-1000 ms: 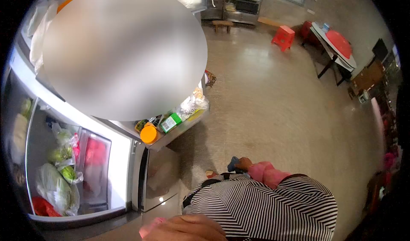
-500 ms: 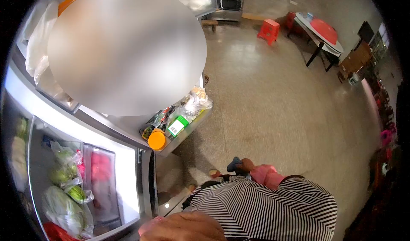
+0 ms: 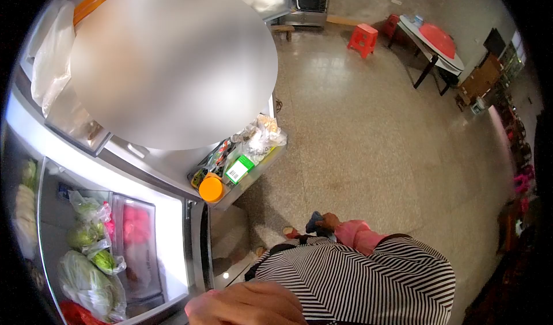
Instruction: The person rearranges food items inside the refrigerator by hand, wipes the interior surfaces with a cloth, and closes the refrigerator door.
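My right hand (image 3: 329, 222), below a rolled pink cuff, is closed around a bunched dark blue cloth (image 3: 314, 223) beside the black-and-white striped clothing (image 3: 345, 273). Close to the camera at the bottom edge is my left hand (image 3: 247, 306), its fingers bent and pressed together; whatever they may grip is hidden. An open refrigerator (image 3: 167, 233) stands to my left. Inside its lower compartment are bagged green vegetables (image 3: 92, 284) beside a clear drawer (image 3: 135, 256) with something pink in it. Its door shelf bears an orange-lidded jar (image 3: 211, 189) and a green-and-white packet (image 3: 239, 168).
A large blurred oval hides the upper left. Across the floor (image 3: 368, 141) stand a red stool (image 3: 363, 39) and a white-topped table (image 3: 412, 28) with a red cover (image 3: 436, 41). A dark oven-like appliance (image 3: 311, 2) is at the back wall.
The view has shifted very slightly. My left hand is a little higher in the frame; my right hand stays on the blue cloth in nearly the same place.
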`<state>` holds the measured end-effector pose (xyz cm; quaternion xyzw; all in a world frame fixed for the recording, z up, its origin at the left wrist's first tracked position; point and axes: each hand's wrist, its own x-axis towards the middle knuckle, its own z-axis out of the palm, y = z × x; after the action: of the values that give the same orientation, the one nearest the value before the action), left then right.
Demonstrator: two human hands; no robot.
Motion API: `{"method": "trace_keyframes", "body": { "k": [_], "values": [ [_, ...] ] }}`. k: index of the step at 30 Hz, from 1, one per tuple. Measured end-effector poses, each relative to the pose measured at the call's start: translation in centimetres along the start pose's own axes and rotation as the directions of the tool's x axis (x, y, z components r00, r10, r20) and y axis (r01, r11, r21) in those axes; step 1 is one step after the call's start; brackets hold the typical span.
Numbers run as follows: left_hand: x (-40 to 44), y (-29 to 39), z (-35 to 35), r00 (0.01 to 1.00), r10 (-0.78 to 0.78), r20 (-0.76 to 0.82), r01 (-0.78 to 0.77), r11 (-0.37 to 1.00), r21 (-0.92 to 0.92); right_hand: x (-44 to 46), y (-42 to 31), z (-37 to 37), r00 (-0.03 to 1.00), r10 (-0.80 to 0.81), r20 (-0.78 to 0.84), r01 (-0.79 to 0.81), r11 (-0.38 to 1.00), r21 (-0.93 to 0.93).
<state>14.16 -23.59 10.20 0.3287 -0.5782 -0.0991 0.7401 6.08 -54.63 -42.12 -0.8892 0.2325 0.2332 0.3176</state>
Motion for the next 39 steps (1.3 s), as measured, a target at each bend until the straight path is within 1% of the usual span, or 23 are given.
{"method": "trace_keyframes", "body": {
  "k": [1, 3, 4, 6, 10, 13, 15, 19, 21, 24, 26, 28, 30, 31, 32, 33, 35, 36, 37, 39],
  "values": [
    [0.1, -0.3, 0.1, 0.999, 0.005, -0.037, -0.006, 1.0, -0.007, -0.4, -0.5, -0.4, 0.999, 0.025, -0.03, -0.027, 0.998, -0.064],
    [0.4, -0.7, 0.5, 0.994, 0.014, -0.111, -0.017, 1.0, -0.023, -0.2, -0.4, -0.4, 0.995, 0.077, -0.058, -0.081, 0.994, -0.079],
    [0.8, -0.8, 0.4, 0.997, 0.008, -0.078, -0.008, 1.0, -0.009, -0.1, -0.3, -0.5, 0.992, 0.102, -0.071, -0.108, 0.99, -0.086],
    [1.8, -0.8, 0.0, 1.0, -0.007, -0.012, 0.007, 1.0, 0.021, 0.2, 0.4, -1.0, 0.995, 0.082, -0.048, -0.085, 0.995, -0.056],
    [2.6, -1.2, 0.5, 0.999, -0.046, 0.008, 0.046, 0.997, 0.058, 0.9, 0.9, -1.5, 0.995, 0.095, -0.034, -0.097, 0.994, -0.059],
    [2.6, -2.0, 1.1, 0.999, -0.039, -0.01, 0.039, 0.999, 0.034, 1.2, 1.4, -2.6, 0.995, 0.063, 0.082, -0.066, 0.997, 0.032],
    [2.5, -2.5, 1.3, 1.0, -0.022, -0.011, 0.023, 1.0, 0.018, 1.4, 1.5, -2.9, 0.995, 0.05, 0.088, -0.054, 0.998, 0.046],
    [2.2, -2.9, 1.3, 0.999, -0.031, 0.011, 0.03, 0.998, 0.063, 1.6, 1.2, -3.8, 0.995, 0.03, 0.096, -0.034, 0.999, 0.039],
    [2.1, -3.6, 0.7, 1.0, -0.015, 0.015, 0.013, 0.997, 0.076, 2.2, 1.7, -3.7, 0.997, -0.031, 0.067, 0.032, 0.999, -0.013],
    [0.8, -5.2, -1.3, 0.997, 0.08, 0.021, -0.081, 0.996, 0.044, 2.9, 2.4, -3.7, 0.995, -0.085, 0.054, 0.088, 0.994, -0.057],
    [-0.7, -5.1, -1.0, 0.982, 0.021, -0.19, 0.009, 0.988, 0.156, 3.1, 2.8, -3.7, 0.995, -0.076, 0.062, 0.079, 0.996, -0.05],
    [-1.9, -5.0, -0.8, 0.924, -0.015, -0.383, 0.108, 0.969, 0.221, 3.2, 3.4, -3.8, 0.996, -0.035, 0.078, 0.036, 0.999, -0.021],
    [-2.9, -4.9, -0.8, 0.826, -0.032, -0.563, 0.206, 0.947, 0.248, 4.3, 4.5, -2.5, 0.994, -0.093, -0.051, 0.086, 0.99, -0.115],
    [-3.9, -5.1, -1.1, 0.753, -0.039, -0.657, 0.218, 0.957, 0.193, 4.9, 5.8, -1.4, 0.986, -0.135, -0.095, 0.118, 0.978, -0.172],
    [-5.2, -5.4, -1.7, 0.661, -0.04, -0.75, 0.228, 0.962, 0.149, 4.7, 6.3, -1.5, 0.988, -0.131, -0.078, 0.117, 0.98, -0.162],
    [-6.6, -5.4, -2.0, 0.546, -0.03, -0.837, 0.233, 0.965, 0.117, 4.7, 6.7, -2.0, 0.989, -0.139, -0.045, 0.13, 0.979, -0.159],
    [-8.0, -5.2, -2.3, 0.393, -0.054, -0.918, 0.391, 0.914, 0.113, 5.5, 5.9, -2.4, 0.983, -0.177, 0.052, 0.183, 0.97, -0.16],
    [-8.8, -5.4, -2.6, 0.335, -0.023, -0.942, 0.417, 0.9, 0.126, 4.5, 4.8, -4.1, 0.981, -0.151, 0.119, 0.158, 0.986, -0.055],
    [-9.6, -5.7, -2.9, 0.29, -0.002, -0.957, 0.437, 0.89, 0.131, 4.1, 4.4, -4.7, 0.98, -0.105, 0.171, 0.119, 0.99, -0.077],
    [-11.7, -6.0, -3.2, 0.236, -0.008, -0.972, 0.406, 0.909, 0.091, 4.7, 4.9, -4.9, 0.968, -0.029, 0.248, 0.06, 0.991, -0.117]
  ]
}}
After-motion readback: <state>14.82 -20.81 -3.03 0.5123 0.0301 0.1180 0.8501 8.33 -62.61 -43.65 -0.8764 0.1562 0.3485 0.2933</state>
